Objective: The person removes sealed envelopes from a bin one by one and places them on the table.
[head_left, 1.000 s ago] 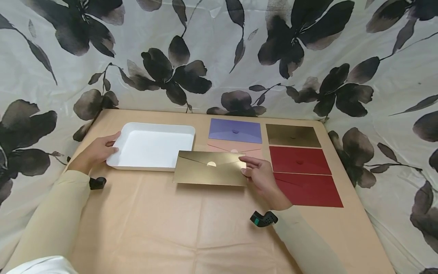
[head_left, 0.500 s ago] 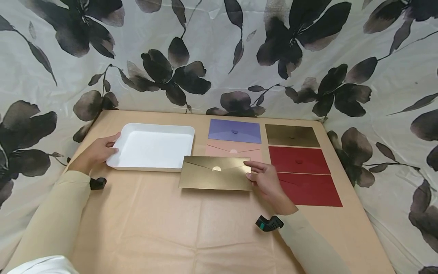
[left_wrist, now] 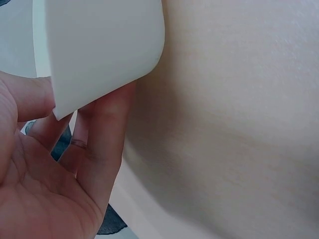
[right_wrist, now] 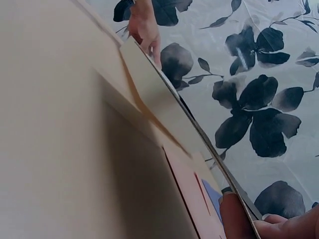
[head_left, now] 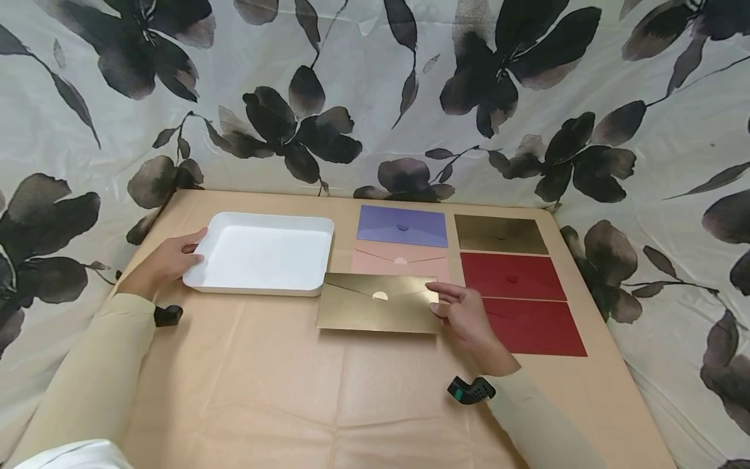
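My left hand (head_left: 166, 264) grips the left side of a white rectangular tray (head_left: 266, 251). In the left wrist view the thumb lies on the tray's rim (left_wrist: 52, 59) and fingers reach beneath its outer wall. My right hand (head_left: 471, 322) pinches the right edge of a gold envelope (head_left: 375, 316) between thumb and fingers. That envelope, with a round seal on its flap, is held above the table and casts a shadow. It overlaps the lower part of a pink envelope (head_left: 375, 259). The right wrist view shows it almost edge-on.
A purple envelope (head_left: 404, 225) lies behind the pink one. To the right are a second gold envelope (head_left: 500, 234) and two red envelopes, one (head_left: 510, 273) behind the other (head_left: 541, 329). A floral sheet (head_left: 375, 117) hangs behind the beige-covered table (head_left: 281, 404).
My right hand has drawn the gold envelope rightward and toward me, away from the tray, uncovering more of the pink envelope. The left hand and tray stay in place.
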Available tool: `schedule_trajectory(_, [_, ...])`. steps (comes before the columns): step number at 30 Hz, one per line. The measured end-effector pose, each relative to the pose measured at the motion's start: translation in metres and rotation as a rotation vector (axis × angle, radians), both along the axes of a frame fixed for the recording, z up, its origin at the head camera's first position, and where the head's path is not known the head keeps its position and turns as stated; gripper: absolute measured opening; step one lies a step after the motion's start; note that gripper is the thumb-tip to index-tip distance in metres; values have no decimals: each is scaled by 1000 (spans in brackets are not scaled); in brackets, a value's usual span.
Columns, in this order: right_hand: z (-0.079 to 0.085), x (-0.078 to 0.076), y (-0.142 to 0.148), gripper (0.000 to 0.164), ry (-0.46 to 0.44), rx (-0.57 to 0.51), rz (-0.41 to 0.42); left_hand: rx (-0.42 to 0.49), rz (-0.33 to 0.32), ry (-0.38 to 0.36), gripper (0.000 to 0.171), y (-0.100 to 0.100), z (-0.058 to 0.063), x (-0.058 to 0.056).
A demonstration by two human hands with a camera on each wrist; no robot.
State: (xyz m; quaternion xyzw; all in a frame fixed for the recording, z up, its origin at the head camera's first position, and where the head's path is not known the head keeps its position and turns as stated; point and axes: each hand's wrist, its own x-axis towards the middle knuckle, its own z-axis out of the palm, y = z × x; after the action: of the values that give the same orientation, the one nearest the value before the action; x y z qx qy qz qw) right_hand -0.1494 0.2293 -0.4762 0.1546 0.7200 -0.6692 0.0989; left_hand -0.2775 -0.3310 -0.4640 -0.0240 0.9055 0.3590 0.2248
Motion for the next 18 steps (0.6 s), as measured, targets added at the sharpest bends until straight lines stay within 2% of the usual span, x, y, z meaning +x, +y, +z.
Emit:
schedule_trajectory(10, [-6,5,14,45,25,41,11,-10,-8,4,73,-2,-2,-1])
schedule_trajectory(18, [-9,7,21,46,-17,48,-11,-10,-7,2,73,-2,-3,-2])
